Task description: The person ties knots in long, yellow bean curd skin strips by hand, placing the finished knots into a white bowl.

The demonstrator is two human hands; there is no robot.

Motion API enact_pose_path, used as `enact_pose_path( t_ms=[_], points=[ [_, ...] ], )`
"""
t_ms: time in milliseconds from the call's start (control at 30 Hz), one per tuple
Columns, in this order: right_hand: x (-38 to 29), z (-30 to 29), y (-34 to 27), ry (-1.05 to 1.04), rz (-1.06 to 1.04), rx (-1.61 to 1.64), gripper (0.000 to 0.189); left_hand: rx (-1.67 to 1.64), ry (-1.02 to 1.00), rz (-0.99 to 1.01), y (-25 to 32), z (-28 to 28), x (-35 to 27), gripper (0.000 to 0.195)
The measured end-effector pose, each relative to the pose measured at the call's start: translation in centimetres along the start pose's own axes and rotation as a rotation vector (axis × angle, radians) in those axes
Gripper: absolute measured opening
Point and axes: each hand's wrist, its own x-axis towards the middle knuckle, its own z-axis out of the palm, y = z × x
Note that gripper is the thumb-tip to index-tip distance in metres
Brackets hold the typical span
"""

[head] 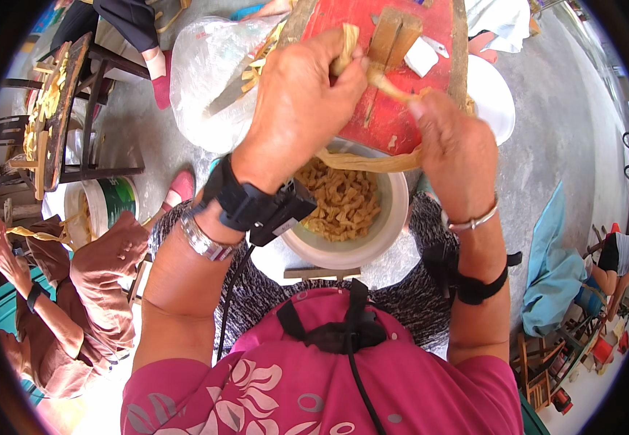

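A soft yellowish-brown strip [385, 87] runs taut between my two hands, above a red board [401, 128]. My left hand [306, 87] pinches one end, whose tip sticks up past the fingers. My right hand [456, 138] grips the strip further along, and its long tail [369, 162] droops over a white bowl [396, 228]. Many short brown pieces [341, 204] fill much of that bowl, below my hands. Just beyond the strip, a slotted wooden block [394, 38] stands on the board, beside a small white object [422, 57]. What the strip is made of cannot be told.
A clear plastic bag [200, 70] with yellowish strips lies left of the board. At right is a white basin [491, 100]. A co-worker [59, 326] sits at left near a bucket [110, 201] and a dark table [69, 109]. Another person [616, 261] is far right.
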Motion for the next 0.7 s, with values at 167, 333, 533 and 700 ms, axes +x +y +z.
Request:
enact_pose_path(
  t_ms=[167, 333, 533, 700],
  points=[
    [-1.3, -1.7, -0.7, -0.092, 0.110, 0.501, 0.019, -0.144, -0.133, -0.153, -0.7, -2.1, -1.4, 0.011],
    [-2.3, -3.1, -3.4, -0.095, -0.146, 0.493, 0.009, -0.237, -0.741, -0.200, 1.9, -3.6, -4.1, 0.020],
    [-4.6, -1.4, -5.2, -0.147, -0.408, 0.627, 0.010, -0.644, -0.805, -0.607, 0.8, -1.1, -7.5, 0.056],
    [-6.8, 0.2, -7.1, -0.344, -0.422, 0.884, 0.013, -1.130, -0.496, -1.113, 1.8, -0.7, -8.1, 0.049]
  ],
)
